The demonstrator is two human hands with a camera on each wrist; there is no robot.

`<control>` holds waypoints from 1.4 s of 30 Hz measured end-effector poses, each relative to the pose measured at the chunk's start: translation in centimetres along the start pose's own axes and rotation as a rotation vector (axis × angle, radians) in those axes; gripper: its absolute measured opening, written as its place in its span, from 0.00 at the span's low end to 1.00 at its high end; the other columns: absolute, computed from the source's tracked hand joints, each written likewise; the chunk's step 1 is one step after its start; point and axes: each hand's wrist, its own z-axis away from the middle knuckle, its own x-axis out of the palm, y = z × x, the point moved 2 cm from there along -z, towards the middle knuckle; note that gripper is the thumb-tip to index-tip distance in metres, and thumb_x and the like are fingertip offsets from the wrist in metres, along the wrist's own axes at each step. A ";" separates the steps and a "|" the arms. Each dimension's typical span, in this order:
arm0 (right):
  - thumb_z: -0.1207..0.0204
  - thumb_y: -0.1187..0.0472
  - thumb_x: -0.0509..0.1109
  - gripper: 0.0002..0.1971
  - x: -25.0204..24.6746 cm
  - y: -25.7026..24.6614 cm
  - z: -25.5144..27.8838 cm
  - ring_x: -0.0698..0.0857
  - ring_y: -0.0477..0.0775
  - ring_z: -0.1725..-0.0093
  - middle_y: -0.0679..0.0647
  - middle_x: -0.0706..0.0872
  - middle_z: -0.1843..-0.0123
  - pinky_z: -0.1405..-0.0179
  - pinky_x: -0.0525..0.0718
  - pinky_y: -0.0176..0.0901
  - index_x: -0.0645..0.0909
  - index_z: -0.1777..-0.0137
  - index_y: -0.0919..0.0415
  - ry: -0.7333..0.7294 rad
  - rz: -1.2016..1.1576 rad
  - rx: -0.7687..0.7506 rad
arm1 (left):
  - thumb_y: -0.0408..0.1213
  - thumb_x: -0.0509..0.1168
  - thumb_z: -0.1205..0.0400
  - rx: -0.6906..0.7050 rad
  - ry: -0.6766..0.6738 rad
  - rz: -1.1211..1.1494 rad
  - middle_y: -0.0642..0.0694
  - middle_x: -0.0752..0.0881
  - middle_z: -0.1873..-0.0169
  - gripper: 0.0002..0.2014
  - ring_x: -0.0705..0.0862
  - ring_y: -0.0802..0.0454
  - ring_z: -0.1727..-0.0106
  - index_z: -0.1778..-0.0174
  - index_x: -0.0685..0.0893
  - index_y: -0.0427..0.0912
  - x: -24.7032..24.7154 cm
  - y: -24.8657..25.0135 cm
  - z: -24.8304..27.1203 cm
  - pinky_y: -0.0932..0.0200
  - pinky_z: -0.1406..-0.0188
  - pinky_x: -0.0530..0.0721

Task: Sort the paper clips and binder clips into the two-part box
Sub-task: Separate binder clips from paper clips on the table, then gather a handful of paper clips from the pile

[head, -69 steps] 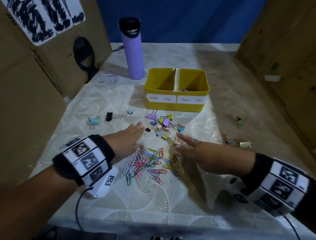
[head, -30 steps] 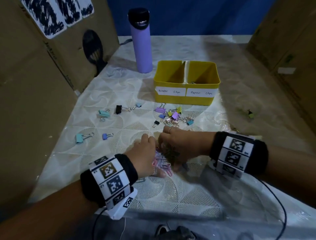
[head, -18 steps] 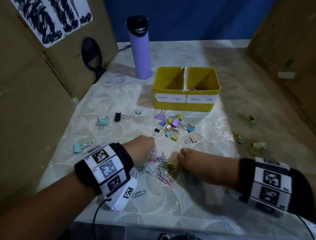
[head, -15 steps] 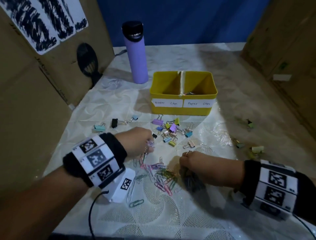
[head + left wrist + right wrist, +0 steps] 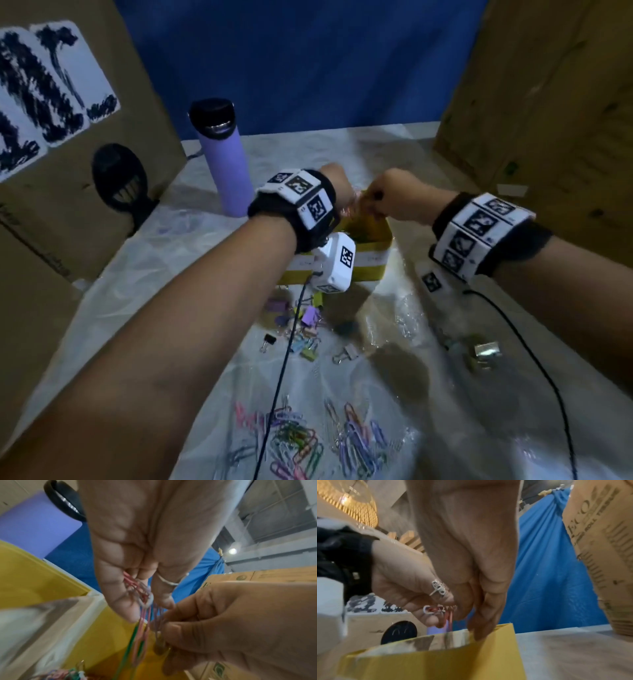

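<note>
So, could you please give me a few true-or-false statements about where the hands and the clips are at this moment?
1. Both hands are above the yellow two-part box. True.
2. The left hand holds a bunch of coloured paper clips. True.
3. The right hand lies flat on the table. False: it is raised beside the left hand, with curled fingers at the same clips.
4. No paper clips remain on the table. False: a pile of coloured paper clips lies near the person.
5. The purple bottle with a black lid lies on its side. False: it stands upright left of the box.
</note>
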 end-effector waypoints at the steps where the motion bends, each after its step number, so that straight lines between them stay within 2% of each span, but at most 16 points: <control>1: 0.23 0.64 0.65 0.10 0.3 0.1 -0.3 0.81 0.61 0.56 0.65 0.87 0.49 0.57 0.77 0.46 0.84 0.47 0.68 -0.045 0.068 -0.007 | 0.41 0.61 0.18 0.002 -0.009 -0.020 0.34 0.86 0.42 0.14 0.84 0.37 0.41 0.45 0.82 0.34 0.4 0.2 -0.7 0.49 0.47 0.82; 4: 0.23 0.65 0.62 0.13 0.5 -0.2 1.1 0.82 0.66 0.50 0.68 0.85 0.43 0.52 0.77 0.50 0.82 0.41 0.65 -0.060 0.209 -0.105 | 0.45 0.59 0.16 0.054 -0.035 0.072 0.36 0.83 0.36 0.20 0.81 0.38 0.36 0.34 0.78 0.35 1.3 0.0 -0.7 0.49 0.39 0.80; 7: 0.25 0.67 0.64 0.16 0.5 -0.6 4.3 0.81 0.68 0.43 0.69 0.83 0.41 0.44 0.76 0.52 0.80 0.38 0.65 0.085 0.130 -0.268 | 0.42 0.60 0.17 0.218 0.102 0.204 0.45 0.79 0.32 0.18 0.78 0.46 0.31 0.31 0.76 0.45 1.3 -1.1 2.0 0.53 0.33 0.74; 9: 0.27 0.70 0.65 0.16 1.4 -0.8 6.5 0.81 0.66 0.42 0.65 0.83 0.40 0.42 0.76 0.51 0.81 0.40 0.64 0.132 0.055 -0.343 | 0.39 0.64 0.19 0.308 0.236 0.228 0.45 0.80 0.34 0.16 0.78 0.47 0.33 0.34 0.79 0.47 1.7 -2.4 4.3 0.53 0.33 0.75; 11: 0.25 0.70 0.63 0.15 3.6 -0.8 8.7 0.81 0.61 0.40 0.60 0.83 0.38 0.40 0.76 0.46 0.83 0.41 0.61 -0.013 0.078 -0.377 | 0.35 0.67 0.22 0.391 0.340 0.156 0.44 0.84 0.43 0.12 0.81 0.48 0.42 0.42 0.85 0.45 2.8 -3.7 7.2 0.51 0.38 0.77; 14: 0.25 0.74 0.59 0.23 7.3 -0.9 10.7 0.79 0.55 0.33 0.54 0.80 0.31 0.32 0.75 0.42 0.80 0.35 0.54 -0.292 0.072 -0.472 | 0.29 0.64 0.21 0.321 0.140 0.119 0.54 0.83 0.58 0.11 0.82 0.57 0.54 0.49 0.88 0.47 6.0 -5.9 10.4 0.58 0.52 0.78; 16: 0.26 0.74 0.58 0.27 8.5 -0.9 10.9 0.72 0.58 0.26 0.55 0.70 0.22 0.28 0.74 0.49 0.71 0.28 0.54 -0.380 0.117 -0.498 | 0.27 0.58 0.19 0.303 -0.085 0.006 0.52 0.80 0.43 0.19 0.79 0.53 0.39 0.38 0.82 0.51 8.7 -6.9 11.8 0.58 0.44 0.77; 18: 0.26 0.71 0.57 0.29 8.5 -0.7 10.6 0.67 0.60 0.23 0.53 0.62 0.18 0.28 0.74 0.54 0.66 0.25 0.52 -0.394 0.204 -0.494 | 0.24 0.52 0.17 0.304 -0.245 -0.150 0.50 0.64 0.22 0.27 0.66 0.49 0.23 0.25 0.69 0.55 10.7 -7.8 12.6 0.51 0.29 0.73; 20: 0.25 0.69 0.58 0.30 8.3 -0.4 10.3 0.67 0.59 0.23 0.50 0.62 0.18 0.29 0.75 0.53 0.65 0.24 0.48 -0.399 0.253 -0.504 | 0.23 0.49 0.18 0.325 -0.314 -0.251 0.55 0.48 0.17 0.32 0.56 0.49 0.18 0.21 0.58 0.58 11.5 -8.6 13.3 0.49 0.26 0.71; 23: 0.25 0.68 0.59 0.28 8.2 0.4 10.3 0.70 0.56 0.25 0.47 0.65 0.20 0.33 0.78 0.50 0.68 0.27 0.44 -0.406 0.226 -0.512 | 0.25 0.49 0.17 0.290 -0.387 -0.264 0.58 0.41 0.17 0.35 0.49 0.56 0.17 0.20 0.48 0.61 11.5 -10.1 14.5 0.57 0.24 0.67; 28: 0.24 0.62 0.63 0.23 8.7 0.5 10.4 0.70 0.57 0.26 0.50 0.64 0.20 0.32 0.78 0.49 0.73 0.31 0.42 -0.426 0.211 -0.504 | 0.24 0.50 0.20 0.216 -0.448 -0.251 0.57 0.34 0.18 0.42 0.43 0.58 0.16 0.27 0.37 0.73 11.7 -12.1 15.9 0.62 0.24 0.63; 33: 0.21 0.57 0.58 0.19 8.7 -0.1 10.2 0.68 0.58 0.25 0.55 0.61 0.18 0.32 0.77 0.51 0.71 0.29 0.51 -0.355 0.396 -0.379 | 0.28 0.47 0.22 0.146 -0.464 -0.209 0.60 0.28 0.24 0.47 0.43 0.47 0.15 0.51 0.25 0.92 12.3 -14.6 16.5 0.47 0.17 0.55; 36: 0.20 0.59 0.58 0.19 8.6 -0.7 10.3 0.72 0.59 0.28 0.55 0.64 0.20 0.36 0.80 0.51 0.71 0.29 0.55 -0.296 0.365 -0.359 | 0.32 0.46 0.21 0.071 -0.417 -0.194 0.61 0.29 0.27 0.41 0.45 0.44 0.15 0.43 0.31 0.89 11.9 -15.5 17.0 0.44 0.17 0.54; 38: 0.21 0.63 0.59 0.20 8.8 -1.4 10.6 0.74 0.58 0.30 0.54 0.68 0.23 0.36 0.81 0.50 0.70 0.29 0.52 -0.256 0.277 -0.458 | 0.29 0.49 0.18 0.051 -0.318 -0.162 0.57 0.34 0.20 0.37 0.46 0.47 0.15 0.27 0.42 0.73 11.8 -15.5 17.2 0.51 0.17 0.54; 40: 0.23 0.67 0.58 0.24 9.5 -1.9 11.3 0.73 0.55 0.27 0.50 0.70 0.23 0.32 0.78 0.48 0.70 0.29 0.48 -0.319 0.182 -0.622 | 0.30 0.52 0.18 0.059 -0.200 -0.086 0.54 0.43 0.17 0.33 0.51 0.53 0.16 0.21 0.51 0.62 11.5 -15.5 17.5 0.59 0.18 0.56; 42: 0.22 0.65 0.57 0.22 10.3 -2.0 12.0 0.72 0.51 0.25 0.45 0.71 0.23 0.29 0.76 0.49 0.71 0.29 0.47 -0.425 0.166 -0.705 | 0.47 0.52 0.20 0.049 -0.177 -0.045 0.55 0.56 0.19 0.27 0.60 0.56 0.20 0.22 0.60 0.58 11.2 -15.4 18.3 0.63 0.22 0.60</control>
